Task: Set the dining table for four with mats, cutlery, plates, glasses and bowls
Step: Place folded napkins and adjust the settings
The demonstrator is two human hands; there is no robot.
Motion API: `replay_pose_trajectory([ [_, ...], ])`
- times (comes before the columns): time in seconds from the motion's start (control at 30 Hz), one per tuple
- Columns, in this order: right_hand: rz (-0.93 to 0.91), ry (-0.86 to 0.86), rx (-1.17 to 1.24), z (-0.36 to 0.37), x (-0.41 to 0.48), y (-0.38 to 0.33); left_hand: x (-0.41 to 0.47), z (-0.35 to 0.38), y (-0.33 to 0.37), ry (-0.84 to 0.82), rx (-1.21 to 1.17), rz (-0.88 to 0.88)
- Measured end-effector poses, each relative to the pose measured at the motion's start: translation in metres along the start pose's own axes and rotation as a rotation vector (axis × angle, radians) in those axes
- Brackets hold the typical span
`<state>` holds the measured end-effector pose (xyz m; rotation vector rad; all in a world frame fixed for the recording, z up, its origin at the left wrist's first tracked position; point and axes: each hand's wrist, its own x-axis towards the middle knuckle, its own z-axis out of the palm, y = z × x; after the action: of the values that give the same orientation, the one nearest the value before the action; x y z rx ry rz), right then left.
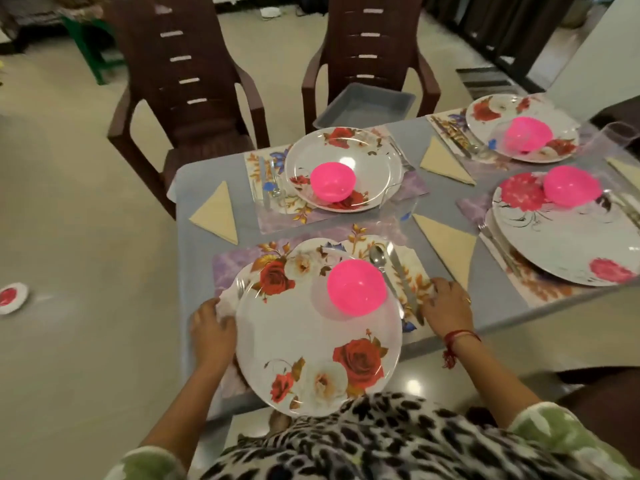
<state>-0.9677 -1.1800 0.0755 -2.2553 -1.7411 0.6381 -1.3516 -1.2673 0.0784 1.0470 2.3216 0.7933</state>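
Head view shows left hand (pixel 211 327) and right hand (pixel 446 303), each grip clamped on a side edge of the probably floppy place mat (pixel 235 268), which likely slides easily beneath its rose-printed plate (pixel 304 341).

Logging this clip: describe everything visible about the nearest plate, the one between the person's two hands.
The nearest plate is large, round, white and glossy, plastic-looking, printed with red and cream roses at upper left and lower right. It lies flat on a floral place mat at the near edge of the table. A pink bowl sits on its far right part. The left hand is against its left rim; the right hand is apart from it, on the mat.
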Motion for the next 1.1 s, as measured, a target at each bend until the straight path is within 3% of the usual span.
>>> replay_pose_trajectory([
  [0.13,-0.016,-0.014,-0.069,0.007,-0.008,-0.004,0.000,0.000,0.012,0.059,0.027,-0.072],
  [0.4,0.042,0.017,0.200,-0.008,0.007,0.002,0.013,-0.010,0.004,0.138,-0.230,-0.241],
  [0.83,0.103,-0.027,0.336,-0.015,0.002,0.014,0.014,-0.020,-0.022,0.061,-0.232,-0.171],
  [1.1,-0.082,0.081,0.269,-0.014,-0.014,0.002,-0.001,-0.030,-0.022,0.130,-0.172,-0.107],
])
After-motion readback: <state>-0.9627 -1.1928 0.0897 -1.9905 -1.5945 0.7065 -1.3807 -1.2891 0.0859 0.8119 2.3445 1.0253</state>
